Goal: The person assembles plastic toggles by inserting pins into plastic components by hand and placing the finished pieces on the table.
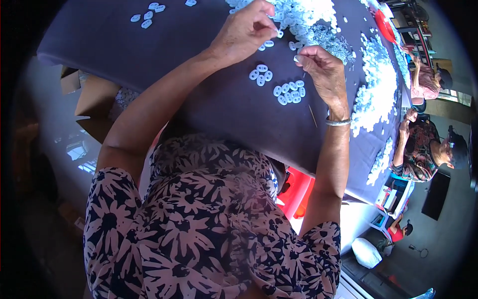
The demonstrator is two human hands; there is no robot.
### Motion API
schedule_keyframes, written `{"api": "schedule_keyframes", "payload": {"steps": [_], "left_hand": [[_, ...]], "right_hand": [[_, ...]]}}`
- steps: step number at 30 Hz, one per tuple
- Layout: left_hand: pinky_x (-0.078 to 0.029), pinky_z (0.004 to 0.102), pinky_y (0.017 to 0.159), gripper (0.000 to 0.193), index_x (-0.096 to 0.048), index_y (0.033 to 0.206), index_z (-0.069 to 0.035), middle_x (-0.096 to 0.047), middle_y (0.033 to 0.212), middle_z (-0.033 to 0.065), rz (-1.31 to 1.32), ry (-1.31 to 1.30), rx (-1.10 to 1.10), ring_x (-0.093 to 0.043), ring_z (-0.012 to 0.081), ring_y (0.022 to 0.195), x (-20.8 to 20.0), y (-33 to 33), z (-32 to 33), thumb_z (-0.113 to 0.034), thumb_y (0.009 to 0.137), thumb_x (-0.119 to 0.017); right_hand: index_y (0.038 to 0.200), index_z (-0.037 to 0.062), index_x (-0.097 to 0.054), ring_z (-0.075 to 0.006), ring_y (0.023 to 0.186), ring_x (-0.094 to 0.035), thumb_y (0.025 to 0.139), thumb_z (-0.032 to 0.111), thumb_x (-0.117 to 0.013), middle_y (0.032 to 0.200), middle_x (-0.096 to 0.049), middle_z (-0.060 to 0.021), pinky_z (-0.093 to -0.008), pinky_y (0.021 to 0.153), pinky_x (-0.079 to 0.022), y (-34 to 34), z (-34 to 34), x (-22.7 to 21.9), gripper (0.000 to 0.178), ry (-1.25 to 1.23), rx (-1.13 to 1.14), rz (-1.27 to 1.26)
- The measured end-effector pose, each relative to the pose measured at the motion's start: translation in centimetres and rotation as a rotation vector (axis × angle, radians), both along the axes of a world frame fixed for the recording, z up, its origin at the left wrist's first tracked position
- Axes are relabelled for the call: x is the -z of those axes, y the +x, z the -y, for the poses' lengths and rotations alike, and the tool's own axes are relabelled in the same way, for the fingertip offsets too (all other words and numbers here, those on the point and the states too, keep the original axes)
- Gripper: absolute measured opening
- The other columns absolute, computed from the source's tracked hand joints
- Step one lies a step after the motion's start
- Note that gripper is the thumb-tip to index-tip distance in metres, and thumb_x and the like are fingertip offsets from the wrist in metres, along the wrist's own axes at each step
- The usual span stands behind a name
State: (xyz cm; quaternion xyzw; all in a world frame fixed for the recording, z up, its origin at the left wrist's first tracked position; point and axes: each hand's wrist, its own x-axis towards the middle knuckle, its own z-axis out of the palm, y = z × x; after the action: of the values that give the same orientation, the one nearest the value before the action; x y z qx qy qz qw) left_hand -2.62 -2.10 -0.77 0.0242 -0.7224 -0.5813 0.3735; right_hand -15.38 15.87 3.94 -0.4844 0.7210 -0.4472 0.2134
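1. Left hand fingers pinch a white ring piece at the edge of the big white heap.
2. Right hand fingers pinch another small white piece; a sorted cluster lies just below on the grey-clothed bench.

I see a dark grey-purple cloth w/ white small rings piled at its far side. Near its front edge: navy dress, pale flower print; silver bangle.
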Motion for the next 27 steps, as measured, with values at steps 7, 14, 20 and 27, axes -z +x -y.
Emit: {"api": "schedule_keyframes", "payload": {"steps": [7,14,20,27], "left_hand": [[-0.048,0.0279,0.067,0.007,-0.058,0.081,-0.001,-0.055,0.096,0.0081,-0.124,-0.184,-0.183,-0.059,0.0164,0.075,-0.1,-0.1,0.2,-0.004,0.079,-0.064],[-0.048,0.027,0.066,0.008,-0.057,0.083,0.0,-0.056,0.097,0.0078,0.089,0.073,-0.137,-0.058,0.0135,0.074,-1.2,0.4,0.0,-0.003,0.078,-0.064],[-0.047,0.0264,0.065,0.009,-0.057,0.082,0.0,-0.056,0.097,0.0078,-0.076,-0.102,-0.197,-0.057,0.0138,0.073,0.5,-0.3,0.7,-0.002,0.078,-0.065],[-0.047,0.0258,0.063,0.005,-0.058,0.083,-0.001,-0.057,0.081,0.0061,0.048,0.021,-0.126,-0.056,0.0136,0.067,-0.9,0.3,-0.5,-0.003,0.08,-0.063]], "right_hand": [[0.091,0.0024,-0.067,-0.005,0.067,-0.054,0.079,0.001,-0.07,0.081,-0.063,0.0015,-0.0201,0.062,-0.046,0.4,1.5,0.9,0.013,0.073,0.033,-0.42],[0.091,0.003,-0.066,-0.0089,0.071,-0.056,0.076,0.0,-0.071,0.087,-0.064,-0.0001,-0.0246,0.064,-0.047,2.5,1.9,1.2,0.016,-0.008,-0.131,-0.325],[0.087,0.0032,-0.063,-0.0131,0.06,-0.054,0.075,0.004,-0.071,0.078,-0.058,-0.0027,-0.0262,0.055,-0.044,4.1,2.7,1.7,0.014,0.026,-0.199,-0.512],[0.084,0.0033,-0.057,-0.0071,0.059,-0.051,0.076,0.0,-0.069,0.073,-0.055,0.0002,-0.0233,0.053,-0.041,5.0,2.2,1.6,0.014,-0.027,-0.162,-0.454]]}}
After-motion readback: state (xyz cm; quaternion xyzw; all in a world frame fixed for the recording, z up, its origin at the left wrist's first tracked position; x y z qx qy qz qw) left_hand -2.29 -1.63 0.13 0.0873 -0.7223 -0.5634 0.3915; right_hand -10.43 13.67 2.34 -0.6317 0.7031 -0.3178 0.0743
